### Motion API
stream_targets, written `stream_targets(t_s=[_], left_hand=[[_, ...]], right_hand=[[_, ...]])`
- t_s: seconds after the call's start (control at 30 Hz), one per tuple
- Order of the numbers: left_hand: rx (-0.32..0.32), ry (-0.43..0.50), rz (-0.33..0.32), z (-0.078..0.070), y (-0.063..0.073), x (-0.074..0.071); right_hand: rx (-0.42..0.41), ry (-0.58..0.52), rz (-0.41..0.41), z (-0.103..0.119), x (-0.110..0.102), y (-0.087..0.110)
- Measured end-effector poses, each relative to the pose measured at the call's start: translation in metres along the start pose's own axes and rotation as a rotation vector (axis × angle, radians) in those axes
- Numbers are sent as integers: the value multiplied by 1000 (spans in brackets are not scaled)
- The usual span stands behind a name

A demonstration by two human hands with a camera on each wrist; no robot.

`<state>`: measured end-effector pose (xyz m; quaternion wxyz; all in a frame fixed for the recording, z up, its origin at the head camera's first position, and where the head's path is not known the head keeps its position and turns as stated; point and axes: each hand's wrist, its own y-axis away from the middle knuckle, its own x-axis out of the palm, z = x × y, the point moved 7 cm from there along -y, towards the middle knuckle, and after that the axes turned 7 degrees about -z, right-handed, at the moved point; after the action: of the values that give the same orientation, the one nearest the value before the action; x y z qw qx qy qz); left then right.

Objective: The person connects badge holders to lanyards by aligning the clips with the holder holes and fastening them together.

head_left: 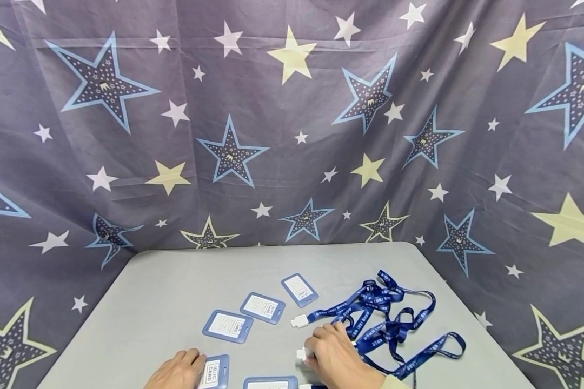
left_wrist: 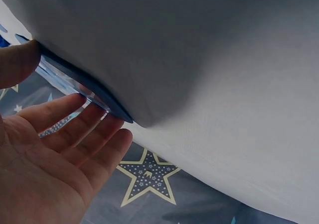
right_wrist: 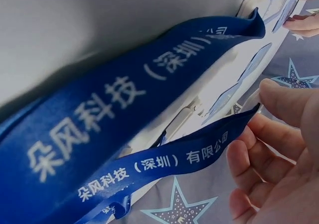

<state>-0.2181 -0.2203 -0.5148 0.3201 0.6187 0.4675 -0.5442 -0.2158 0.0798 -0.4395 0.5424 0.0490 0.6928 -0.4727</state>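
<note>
My left hand [head_left: 177, 370] is at the left edge of a blue-framed ID card holder [head_left: 215, 371] on the table. In the left wrist view, the thumb and fingertips grip the edges of that holder [left_wrist: 89, 82]. My right hand [head_left: 338, 354] pinches the white clip end of a blue lanyard [right_wrist: 174, 167] between thumb and index finger. White lettering runs along its strap, and the clip is partly hidden by the fingertips in the right wrist view. Another lanyard strap [right_wrist: 99, 104] crosses close to that camera.
Three more card holders [head_left: 227, 326] lie in a slanting row toward the back, and one [head_left: 270, 383] is at the front edge of view. Tangled blue lanyards [head_left: 386, 324] spread over the right side of the grey table [head_left: 185, 281]. A star-patterned curtain [head_left: 282, 135] surrounds it.
</note>
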Motion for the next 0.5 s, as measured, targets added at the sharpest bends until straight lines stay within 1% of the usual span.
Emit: stream_targets(t_s=[0.23, 0.33, 0.5], left_hand=[[20, -2, -24, -2, 0, 0], [32, 0, -36, -3, 0, -2], [37, -1, -35, -5, -1, -4]], right_hand=[[-9, 38, -12, 4, 0, -4], [-4, 36, -6, 6, 0, -6], [6, 25, 13, 7, 3, -7]])
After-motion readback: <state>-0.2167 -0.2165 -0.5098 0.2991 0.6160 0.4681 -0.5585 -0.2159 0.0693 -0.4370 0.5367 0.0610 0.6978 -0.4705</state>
